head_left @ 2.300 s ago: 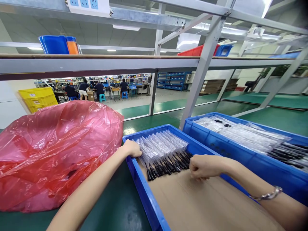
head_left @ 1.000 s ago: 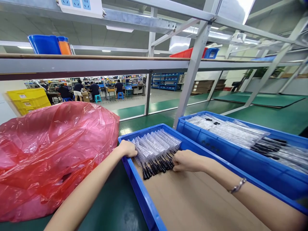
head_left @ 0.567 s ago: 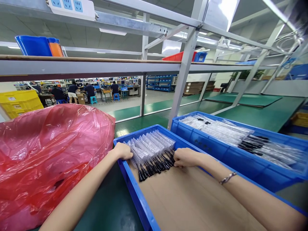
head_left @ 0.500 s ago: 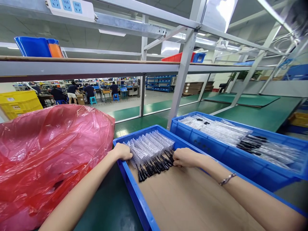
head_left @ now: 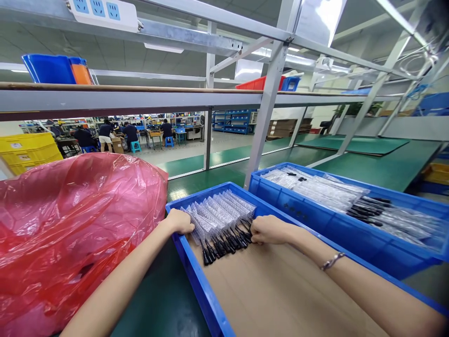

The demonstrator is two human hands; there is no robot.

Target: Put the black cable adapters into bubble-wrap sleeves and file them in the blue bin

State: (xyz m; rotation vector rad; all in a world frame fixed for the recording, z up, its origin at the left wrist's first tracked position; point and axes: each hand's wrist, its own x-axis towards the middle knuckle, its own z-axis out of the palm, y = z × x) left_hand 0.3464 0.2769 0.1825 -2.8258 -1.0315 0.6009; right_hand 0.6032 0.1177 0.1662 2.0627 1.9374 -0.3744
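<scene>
Within a long blue bin (head_left: 206, 290), a row of bubble-wrap sleeves (head_left: 220, 208) lies at the far end on brown cardboard (head_left: 277, 290). Thin black ends (head_left: 224, 244), like cable plugs or antenna tips, stick out of the sleeves toward me. At the row's left end, my left hand (head_left: 180, 221) is closed over the bin's rim and touches the outermost sleeve. My right hand (head_left: 269, 229) is closed at the row's right end, beside the black ends. Its curled fingers hide whatever is between them, and the left fingertips are also hidden.
A second blue bin (head_left: 298, 206) on the right holds several clear-wrapped parts (head_left: 322, 189). A crumpled red plastic bag (head_left: 80, 234) bulges on the left. A metal frame post (head_left: 266, 93) rises behind the bins. Several people sit or stand in the background.
Hardly anything differs. My right hand has shifted very slightly toward the row; my left hand keeps its place at the rim.
</scene>
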